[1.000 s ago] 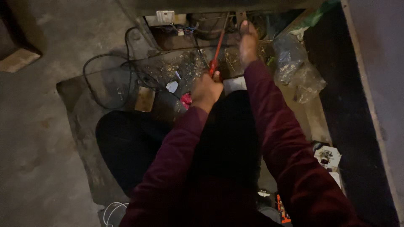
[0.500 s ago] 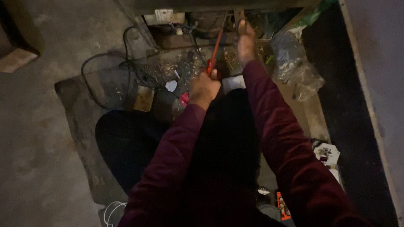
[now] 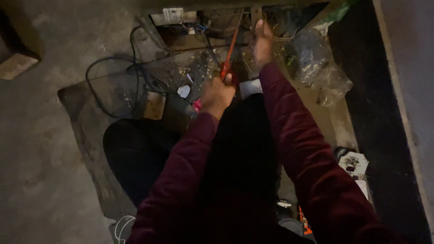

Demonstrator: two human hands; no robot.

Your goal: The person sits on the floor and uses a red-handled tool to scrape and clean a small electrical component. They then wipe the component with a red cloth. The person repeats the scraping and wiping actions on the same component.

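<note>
The left hand (image 3: pixel 217 96) is closing in a fist around the red handle of a screwdriver (image 3: pixel 228 53), its fingers wrapped tight on the grip so that only the top of the handle is peeking out. The shaft is running up toward twelve o'clock and slightly to one o'clock, and its tip is vanishing into the dim clutter at the top of the view, so what it is meeting cannot be made out.

The right hand (image 3: pixel 261 41) is reaching further, at about one o'clock from the left, with its fingers stretched up against a dark upright piece at the frame's top edge; whether it is gripping that piece or only pressing on it cannot be told, because the fingertips are being lost in shadow.

Both maroon sleeves are filling the lower half of the picture and hiding whatever is lying beneath them.

At ten o'clock from the left hand a black cable (image 3: pixel 113 74) is looping over the floor. At two o'clock a crumpled clear plastic bag (image 3: pixel 323 72) is lying, its contents too dim to read. At five o'clock, near the edge, a small white packet (image 3: pixel 353 163) is partly showing.
</note>
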